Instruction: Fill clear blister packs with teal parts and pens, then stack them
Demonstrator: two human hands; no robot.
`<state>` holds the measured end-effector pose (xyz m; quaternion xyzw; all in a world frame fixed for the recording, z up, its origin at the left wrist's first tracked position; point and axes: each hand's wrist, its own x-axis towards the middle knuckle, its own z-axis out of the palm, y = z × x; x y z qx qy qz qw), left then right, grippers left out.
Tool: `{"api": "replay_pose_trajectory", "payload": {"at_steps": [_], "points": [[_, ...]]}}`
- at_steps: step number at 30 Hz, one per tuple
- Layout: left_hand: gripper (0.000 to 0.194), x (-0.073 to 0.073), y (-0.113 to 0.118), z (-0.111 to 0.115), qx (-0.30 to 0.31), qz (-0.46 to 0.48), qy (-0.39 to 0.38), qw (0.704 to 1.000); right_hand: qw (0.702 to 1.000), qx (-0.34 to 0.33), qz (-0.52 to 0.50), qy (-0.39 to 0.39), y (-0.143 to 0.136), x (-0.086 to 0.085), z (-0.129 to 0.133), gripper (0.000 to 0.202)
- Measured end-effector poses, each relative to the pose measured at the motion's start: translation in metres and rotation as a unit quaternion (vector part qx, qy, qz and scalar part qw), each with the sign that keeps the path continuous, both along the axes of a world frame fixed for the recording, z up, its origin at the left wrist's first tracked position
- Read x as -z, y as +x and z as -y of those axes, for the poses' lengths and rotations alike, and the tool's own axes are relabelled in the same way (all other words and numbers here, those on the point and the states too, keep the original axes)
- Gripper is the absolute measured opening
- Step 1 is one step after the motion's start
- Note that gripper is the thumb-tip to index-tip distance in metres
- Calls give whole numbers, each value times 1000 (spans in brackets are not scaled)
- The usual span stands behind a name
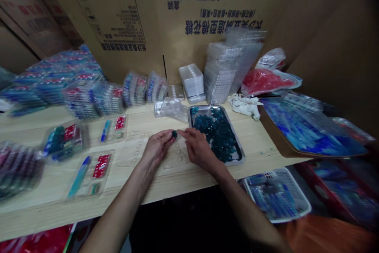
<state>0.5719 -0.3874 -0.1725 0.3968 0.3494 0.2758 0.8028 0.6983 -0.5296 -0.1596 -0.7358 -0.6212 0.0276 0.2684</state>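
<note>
A small dark teal gel-like piece [174, 133] is pinched between the thumb and fingers of my left hand [158, 145], above the table. My right hand [199, 146] is beside it, index finger stretched towards the piece and the other fingers loosely bent; I see nothing held in it. Clear plastic blister trays [177, 156] lie flat beneath both hands, their outlines faint against the wood. Just right of my right hand is a metal tray [240, 154] filled with a heap of similar dark teal pieces [217, 130].
Trays with blue pens and red packets [100, 166] lie on the left. Stacked filled packs [108, 99] line the back, beside clear tray stacks [222, 71]. Right are white gloves [245, 105], a box of blue packages [304, 126] and, lower, a white basket [306, 207]. Large cartons [166, 20] stand behind.
</note>
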Motion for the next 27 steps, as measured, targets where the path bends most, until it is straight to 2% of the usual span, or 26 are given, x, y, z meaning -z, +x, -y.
{"api": "replay_pose_trajectory", "payload": {"at_steps": [2,4,9,11,13,15,17,19,21,23,25,27], "points": [[19,-8,-1,3,5,24,-45,999,999,-47,7,14,-7,-1,-3,60],[14,-12,-3,5,4,32,-71,997,998,-61,21,16,-10,0,-3,61],[13,-6,-8,6,23,12,-83,996,996,-75,33,21,-6,1,-2,57],[15,-2,-8,5,29,-1,-33,999,997,-68,17,21,-1,1,-3,54],[18,3,-7,1,19,-39,92,995,1000,-29,-8,-1,6,3,-2,51],[17,7,-6,-5,8,-100,271,957,997,53,-12,-48,14,5,-1,48],[9,11,-3,-11,34,-160,440,883,985,132,11,-107,22,8,1,46],[10,13,0,-16,89,-194,554,805,974,167,34,-151,28,10,3,42],[15,17,3,-18,140,-209,614,748,971,167,41,-167,30,11,5,39],[18,20,5,-17,165,-223,639,718,972,158,42,-167,29,11,7,39],[19,25,6,-15,171,-237,646,705,974,146,52,-166,26,11,7,37],[18,30,5,-13,160,-246,643,707,972,145,76,-167,24,11,4,34]]}}
